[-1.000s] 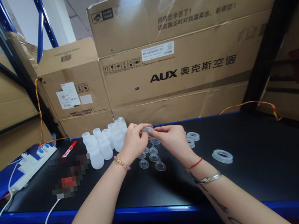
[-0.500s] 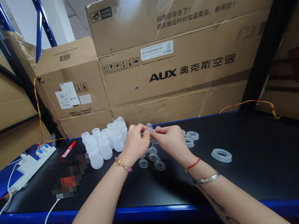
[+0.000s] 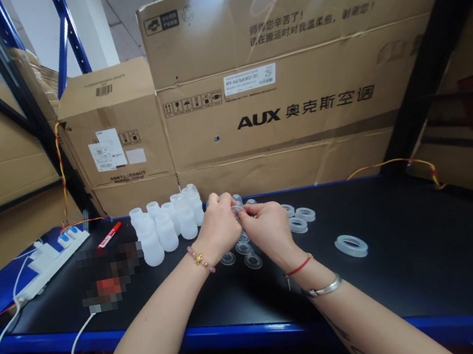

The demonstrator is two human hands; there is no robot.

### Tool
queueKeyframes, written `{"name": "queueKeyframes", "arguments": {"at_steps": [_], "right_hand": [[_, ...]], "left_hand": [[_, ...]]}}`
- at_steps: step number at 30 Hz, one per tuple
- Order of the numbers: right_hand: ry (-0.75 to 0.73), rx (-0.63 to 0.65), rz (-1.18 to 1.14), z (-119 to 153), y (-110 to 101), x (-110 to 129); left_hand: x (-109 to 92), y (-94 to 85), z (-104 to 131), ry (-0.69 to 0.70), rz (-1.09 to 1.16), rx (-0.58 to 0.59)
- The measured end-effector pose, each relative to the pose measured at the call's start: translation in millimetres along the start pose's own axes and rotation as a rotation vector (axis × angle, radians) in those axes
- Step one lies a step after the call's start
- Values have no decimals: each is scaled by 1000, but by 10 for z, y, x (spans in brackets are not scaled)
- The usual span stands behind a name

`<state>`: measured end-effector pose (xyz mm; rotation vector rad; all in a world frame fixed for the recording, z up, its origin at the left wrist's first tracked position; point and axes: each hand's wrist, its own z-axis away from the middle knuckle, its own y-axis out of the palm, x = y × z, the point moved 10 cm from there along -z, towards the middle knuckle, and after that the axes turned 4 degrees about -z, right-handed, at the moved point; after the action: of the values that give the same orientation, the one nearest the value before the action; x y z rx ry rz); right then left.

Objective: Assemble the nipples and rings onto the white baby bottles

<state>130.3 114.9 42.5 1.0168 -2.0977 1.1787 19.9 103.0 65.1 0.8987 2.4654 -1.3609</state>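
Note:
My left hand [image 3: 221, 222] and my right hand [image 3: 268, 226] meet over the middle of the table, fingertips pinched together on a small translucent round piece [image 3: 237, 208]. Fingers cover most of it, so I cannot tell whether it is a ring or a nipple. Below and behind the hands, several clear bottle nipples [image 3: 253, 260] rest on their flanges, partly hidden. Left of my left hand, several frosted white bottles [image 3: 166, 232] stand upright in a cluster. Translucent screw rings [image 3: 305, 214] lie right of my right hand, with stacked rings [image 3: 352, 246] farther right.
The black table [image 3: 417, 267] has a blue front edge. A red marker [image 3: 109, 235], a blurred-out object [image 3: 111, 281] with a white cable, and a white power strip [image 3: 53, 264] lie on the left. Large cardboard sheets [image 3: 293, 81] close off the back.
My left hand has turned at the wrist and shifted slightly right; my right hand has tilted a little. Both still pinch the translucent round piece. The bottles and rings stay put.

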Motion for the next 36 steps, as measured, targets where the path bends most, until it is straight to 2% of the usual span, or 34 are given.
{"name": "queueKeyframes", "arguments": {"at_steps": [5,12,16,19,24,28,32,36], "right_hand": [[-14,-21,66,-13,-29,13],[113,-49,-351,-107,-74,-172],[176,-31,-433,-82,-44,-179],[220,-21,-431,-64,-28,-194],[188,-13,-386,-63,-26,-150],[85,-38,-268,-61,-31,-94],[16,-49,-135,-61,-18,-85],[-6,-51,-66,-69,-27,-100]], "left_hand": [[5,-11,-1,13,37,2],[214,92,-20,-93,329,29],[373,250,-18,-191,416,65],[397,330,-8,-198,463,114],[272,94,2,-128,298,19],[130,-32,25,-109,130,-2],[25,-32,41,-75,25,-7],[17,26,40,-38,9,19]]}}
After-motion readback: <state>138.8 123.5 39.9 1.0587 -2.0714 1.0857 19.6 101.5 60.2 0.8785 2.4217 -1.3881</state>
